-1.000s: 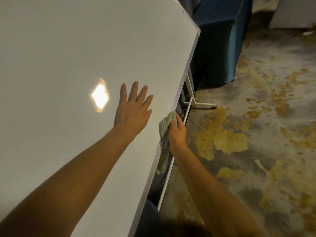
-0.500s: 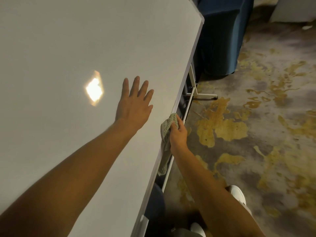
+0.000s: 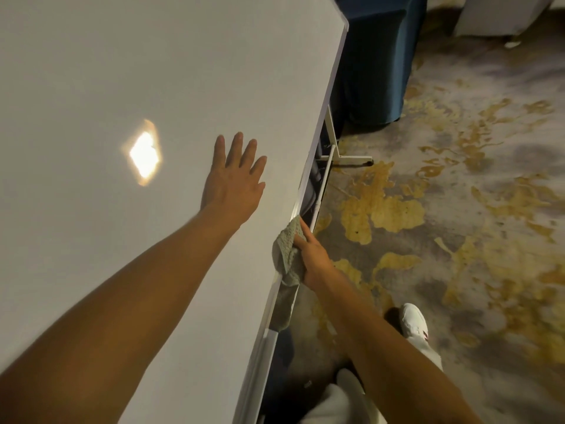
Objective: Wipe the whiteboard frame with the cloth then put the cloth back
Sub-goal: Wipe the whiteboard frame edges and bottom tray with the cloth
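Right hand (image 3: 313,255) has slid nearer along the whiteboard frame (image 3: 324,123), clenched on the cloth (image 3: 287,249), which trails below it. Left hand (image 3: 234,185) flat, fingers spread.

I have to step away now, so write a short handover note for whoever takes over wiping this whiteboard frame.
Left hand: open, flat on the whiteboard face, steadying it.
Right hand: grip closed on the grey-green cloth, pressed against the frame's right edge, partway along it.
Done: wiping is under way on this edge; how much of it is already wiped cannot be told from here.
Left: finish this edge, wipe the other sides of the frame, then put the cloth back. Its resting place is not in view.
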Action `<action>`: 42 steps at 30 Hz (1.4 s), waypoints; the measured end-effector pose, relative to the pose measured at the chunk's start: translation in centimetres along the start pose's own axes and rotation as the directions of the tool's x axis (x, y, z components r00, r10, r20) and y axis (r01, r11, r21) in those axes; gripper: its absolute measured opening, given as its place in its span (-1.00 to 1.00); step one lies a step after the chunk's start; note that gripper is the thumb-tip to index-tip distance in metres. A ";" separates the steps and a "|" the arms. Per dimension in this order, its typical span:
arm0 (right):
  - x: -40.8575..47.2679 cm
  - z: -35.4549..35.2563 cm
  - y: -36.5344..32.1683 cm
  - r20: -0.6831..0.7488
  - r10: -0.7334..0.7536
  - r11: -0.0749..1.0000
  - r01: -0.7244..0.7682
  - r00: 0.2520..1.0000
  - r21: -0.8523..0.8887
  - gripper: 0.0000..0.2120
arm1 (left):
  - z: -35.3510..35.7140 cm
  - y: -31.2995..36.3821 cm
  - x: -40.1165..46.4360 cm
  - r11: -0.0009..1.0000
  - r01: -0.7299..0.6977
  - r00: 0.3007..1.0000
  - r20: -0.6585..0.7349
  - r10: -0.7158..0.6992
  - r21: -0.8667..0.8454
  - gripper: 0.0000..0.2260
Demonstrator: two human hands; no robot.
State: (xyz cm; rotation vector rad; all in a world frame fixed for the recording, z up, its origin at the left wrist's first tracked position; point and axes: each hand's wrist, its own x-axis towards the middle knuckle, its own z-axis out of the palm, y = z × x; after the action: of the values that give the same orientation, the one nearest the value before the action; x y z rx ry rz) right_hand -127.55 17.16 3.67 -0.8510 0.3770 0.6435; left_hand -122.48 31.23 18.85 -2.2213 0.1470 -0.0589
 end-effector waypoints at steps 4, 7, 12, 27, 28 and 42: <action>-1.9 -0.8 1.2 0.071 0.061 0.995 -0.066 0.996 0.072 -0.62 | -0.7 0.1 -1.9 1.000 -0.004 1.000 0.012 0.004 -0.026 -0.34; -3.5 -1.4 2.9 0.136 0.112 0.988 -0.125 0.984 0.086 -0.61 | -0.7 0.2 -4.2 1.000 -0.014 1.000 0.025 0.014 -0.022 -0.35; -5.2 -2.1 5.0 0.148 0.188 0.980 -0.195 0.971 0.032 -0.51 | -0.8 0.0 -6.3 0.999 -0.006 1.000 0.028 0.007 -0.034 -0.34; -9.4 -0.1 8.4 0.103 -0.052 0.988 0.066 0.993 -0.139 -0.35 | -1.3 0.9 -11.3 1.000 -0.010 1.000 -0.001 0.010 -0.014 -0.31; -9.5 0.0 8.4 0.085 -0.033 0.990 0.044 0.996 -0.132 -0.26 | -1.2 0.9 -11.5 1.000 -0.013 1.000 -0.010 0.013 -0.006 -0.31; -11.8 0.1 10.2 -0.138 -0.021 0.982 0.047 0.990 0.183 -0.54 | -1.0 0.4 -12.5 0.998 -0.046 0.997 -0.062 0.043 -0.049 -0.32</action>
State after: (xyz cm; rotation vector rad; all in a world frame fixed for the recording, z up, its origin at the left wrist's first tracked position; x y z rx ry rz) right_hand -143.11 17.90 4.31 -0.7223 0.5363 0.5110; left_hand -135.03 31.77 19.22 -2.2669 0.2331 -0.0994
